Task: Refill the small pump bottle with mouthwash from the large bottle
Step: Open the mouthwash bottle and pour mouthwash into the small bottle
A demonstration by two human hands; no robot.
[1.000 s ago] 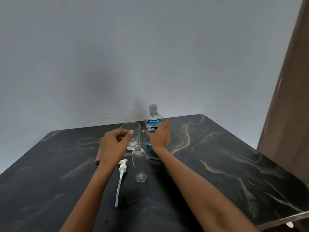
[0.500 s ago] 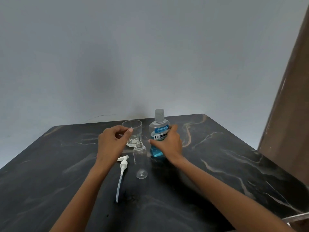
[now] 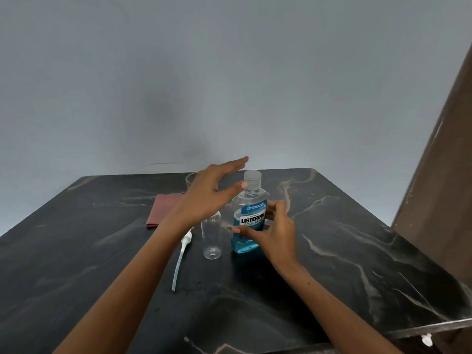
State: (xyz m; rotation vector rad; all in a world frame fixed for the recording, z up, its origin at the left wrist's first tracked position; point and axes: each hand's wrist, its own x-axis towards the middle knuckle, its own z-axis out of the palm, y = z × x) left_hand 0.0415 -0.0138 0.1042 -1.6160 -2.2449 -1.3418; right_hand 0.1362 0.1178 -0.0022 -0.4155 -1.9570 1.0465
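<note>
Dark marble table — right hand grips the mouthwash, standing upright mid-table. Left hand hovers with fingers spread beside its cap; empty small bottle stands just left.

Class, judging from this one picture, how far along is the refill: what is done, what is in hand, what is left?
Done: the pump is out and lies on the table beside the open, empty small bottle. In hand: the right hand grips the large mouthwash bottle, while the open left hand reaches toward its cap, which is on. Left: uncapping, pouring, and refitting the pump.
</note>
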